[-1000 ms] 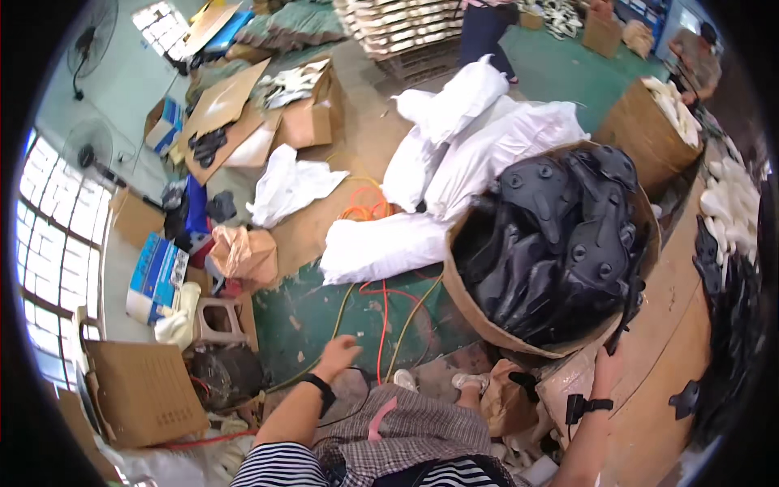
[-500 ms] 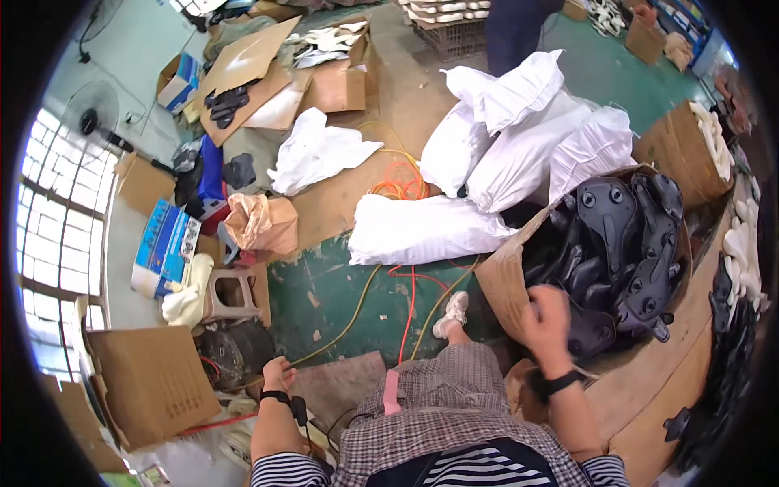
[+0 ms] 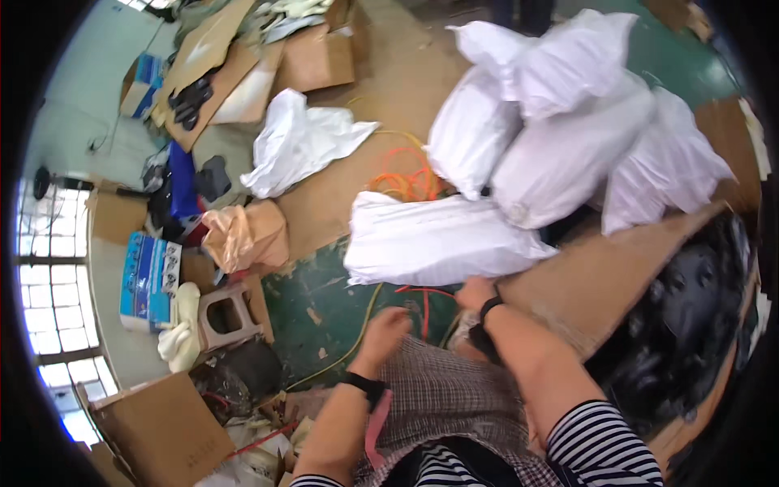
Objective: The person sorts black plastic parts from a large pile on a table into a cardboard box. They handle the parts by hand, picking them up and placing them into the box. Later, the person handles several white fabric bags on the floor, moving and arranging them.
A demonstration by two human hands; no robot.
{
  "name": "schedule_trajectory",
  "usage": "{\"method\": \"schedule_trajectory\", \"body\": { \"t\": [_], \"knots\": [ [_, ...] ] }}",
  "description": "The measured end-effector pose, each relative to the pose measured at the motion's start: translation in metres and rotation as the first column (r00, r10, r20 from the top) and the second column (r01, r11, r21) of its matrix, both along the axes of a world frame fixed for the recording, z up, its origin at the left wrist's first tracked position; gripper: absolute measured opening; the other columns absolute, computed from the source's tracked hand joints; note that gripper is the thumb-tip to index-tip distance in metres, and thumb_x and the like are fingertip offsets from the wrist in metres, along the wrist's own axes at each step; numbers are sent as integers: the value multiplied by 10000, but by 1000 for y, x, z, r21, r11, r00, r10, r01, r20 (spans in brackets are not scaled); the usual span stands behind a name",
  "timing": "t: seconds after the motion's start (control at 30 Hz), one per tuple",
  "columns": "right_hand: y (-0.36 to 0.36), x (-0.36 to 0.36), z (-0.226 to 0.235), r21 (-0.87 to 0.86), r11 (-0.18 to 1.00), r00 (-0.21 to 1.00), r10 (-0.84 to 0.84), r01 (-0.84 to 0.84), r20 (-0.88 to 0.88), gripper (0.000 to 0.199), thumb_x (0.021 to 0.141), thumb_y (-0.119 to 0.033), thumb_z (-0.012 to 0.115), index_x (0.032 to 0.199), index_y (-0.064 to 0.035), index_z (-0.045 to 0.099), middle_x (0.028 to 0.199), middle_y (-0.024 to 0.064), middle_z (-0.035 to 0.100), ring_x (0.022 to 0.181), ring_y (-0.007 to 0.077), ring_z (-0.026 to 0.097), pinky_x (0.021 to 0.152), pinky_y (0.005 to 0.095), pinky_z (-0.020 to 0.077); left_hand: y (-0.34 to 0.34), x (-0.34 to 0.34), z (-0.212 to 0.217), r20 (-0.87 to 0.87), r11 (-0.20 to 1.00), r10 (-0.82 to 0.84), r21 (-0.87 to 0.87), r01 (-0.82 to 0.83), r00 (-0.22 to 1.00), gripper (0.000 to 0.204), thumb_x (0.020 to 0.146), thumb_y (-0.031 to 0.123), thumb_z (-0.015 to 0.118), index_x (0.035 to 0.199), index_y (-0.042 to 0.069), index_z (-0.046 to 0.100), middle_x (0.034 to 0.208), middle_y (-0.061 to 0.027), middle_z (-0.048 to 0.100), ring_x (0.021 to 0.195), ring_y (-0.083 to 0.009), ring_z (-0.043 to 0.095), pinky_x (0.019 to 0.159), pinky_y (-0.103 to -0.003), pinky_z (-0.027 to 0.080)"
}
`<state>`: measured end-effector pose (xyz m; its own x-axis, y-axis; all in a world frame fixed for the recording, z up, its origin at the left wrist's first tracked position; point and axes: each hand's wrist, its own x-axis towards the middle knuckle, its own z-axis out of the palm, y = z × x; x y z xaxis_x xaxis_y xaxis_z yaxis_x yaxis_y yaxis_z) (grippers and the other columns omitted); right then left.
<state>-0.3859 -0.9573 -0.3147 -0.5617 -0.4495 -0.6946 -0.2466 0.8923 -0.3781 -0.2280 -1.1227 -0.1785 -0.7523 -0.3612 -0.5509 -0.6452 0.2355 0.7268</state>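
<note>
Both hands have come down since half a second ago: the right hand (image 3: 475, 294) now touches the near edge of the white sack (image 3: 442, 239), and the left hand (image 3: 385, 329) hovers loosely curled just below it over the cables (image 3: 422, 304); whether either grip is closed cannot be told. A sound lift would need both hands well under the sack's edge, clear of the cables. Beyond the sack more sacks are piled; left of it, cardboard and a stool (image 3: 227, 316) litter the green floor (image 3: 324, 300).

Left hand (image 3: 388, 327) at about 6 o'clock, loosely curled over the green floor (image 3: 324, 304), near an orange cable (image 3: 424, 312). Right hand (image 3: 475, 294) just at its 2 o'clock, touching the lower edge of a flat white sack (image 3: 434, 239). More white sacks (image 3: 560, 122) piled at 1 o'clock. Big cardboard bin (image 3: 584, 292) of black parts (image 3: 690, 316) at 3 o'clock. Small stool (image 3: 223, 316) at 9 o'clock.
</note>
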Motion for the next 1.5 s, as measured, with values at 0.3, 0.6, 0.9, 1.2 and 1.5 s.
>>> {"method": "schedule_trajectory", "body": {
  "t": [0.3,0.6,0.9,1.2,1.5],
  "knots": [
    [146,-164,-175,554,832,964,141,8,-225,502,700,-274,576,1145,-49,513,1212,167,478,1155,319,432,963,437,330,-2,75,-156,312,931,75,319,-179,947,321,804,172,609,1078,15,549,915,-94,614,826,-170,593,734,-289,476],
    [131,-174,-218,647,758,943,265,-75,-201,181,705,-117,537,801,-7,645,930,201,622,884,365,597,766,415,488,-78,110,-238,551,589,414,444,-675,724,350,840,208,581,1118,3,524,898,-65,590,776,-134,568,682,-249,462],
    [66,-61,-13,-65,733,732,662,-677,-163,115,646,-136,536,554,-93,588,558,140,526,564,315,534,475,412,411,-60,102,-196,798,130,287,516,-847,530,727,826,471,545,1328,13,285,1286,-192,364,1131,-290,427,925,-426,382],
    [-319,61,279,-655,553,782,616,-516,-96,107,631,-69,539,561,-33,466,519,153,478,488,346,492,471,432,398,-138,30,-41,544,-466,721,839,-281,429,804,818,661,320,1344,53,287,1320,-155,393,1174,-322,423,977,-448,366],
    [-498,26,402,-616,383,706,551,-688,-446,169,689,-161,502,606,-31,431,561,170,466,551,372,475,544,476,367,-302,-19,139,314,-319,913,947,-24,259,503,883,455,395,1227,90,420,1203,-84,490,1085,-259,500,888,-421,449]
  ]
}}
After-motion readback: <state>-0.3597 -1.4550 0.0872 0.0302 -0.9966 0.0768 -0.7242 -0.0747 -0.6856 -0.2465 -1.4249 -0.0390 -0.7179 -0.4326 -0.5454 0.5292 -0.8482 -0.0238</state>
